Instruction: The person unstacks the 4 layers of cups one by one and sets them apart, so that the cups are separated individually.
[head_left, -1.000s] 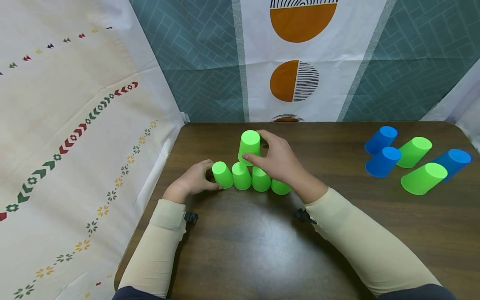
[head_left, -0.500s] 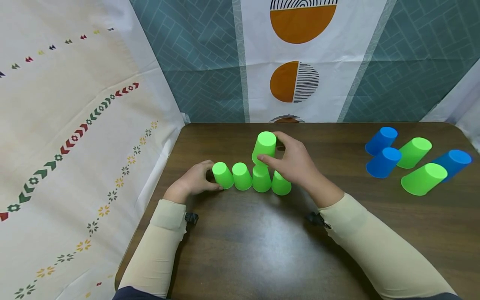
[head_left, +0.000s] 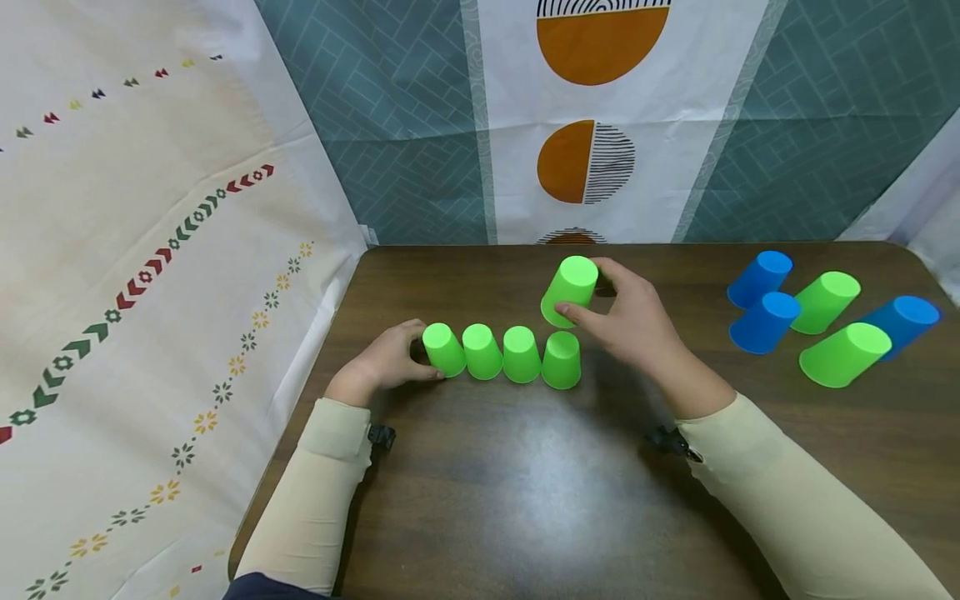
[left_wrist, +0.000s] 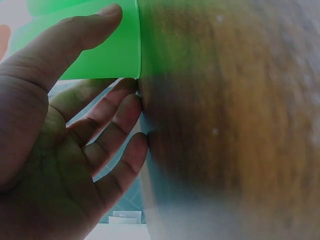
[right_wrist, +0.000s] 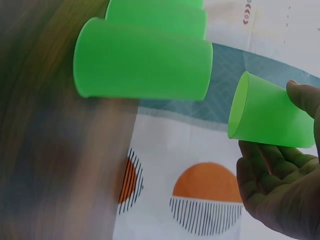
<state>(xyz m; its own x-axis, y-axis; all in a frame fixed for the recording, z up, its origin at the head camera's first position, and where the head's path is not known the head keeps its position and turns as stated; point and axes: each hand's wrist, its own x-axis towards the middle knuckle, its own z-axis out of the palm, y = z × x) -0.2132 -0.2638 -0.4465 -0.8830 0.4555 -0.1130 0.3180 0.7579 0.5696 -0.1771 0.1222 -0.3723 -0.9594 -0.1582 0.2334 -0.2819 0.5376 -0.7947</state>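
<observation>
Several upside-down green cups stand in a row at the middle of the table, the leftmost cup point(head_left: 444, 351) and the rightmost cup point(head_left: 562, 361) at its ends. My left hand point(head_left: 386, 359) holds the leftmost cup from its left side; in the left wrist view, the thumb point(left_wrist: 80, 40) lies along its wall and the other fingertips touch the tabletop. My right hand point(head_left: 626, 312) grips another upside-down green cup point(head_left: 570, 292), slightly tilted, above and behind the row's right end. In the right wrist view this held cup point(right_wrist: 272, 112) is clearly apart from the row.
At the table's point(head_left: 480, 500) right side stand more upside-down cups: blue cups point(head_left: 765, 323) and green cups point(head_left: 846, 357), close together. A patterned cloth point(head_left: 420, 125) hangs behind the table, and a white embroidered cloth point(head_left: 187, 333) covers the left side.
My right hand has carried its green cup rightward along above the row, from near the second cup to past the rightmost one. The left hand has stayed at the leftmost cup.
</observation>
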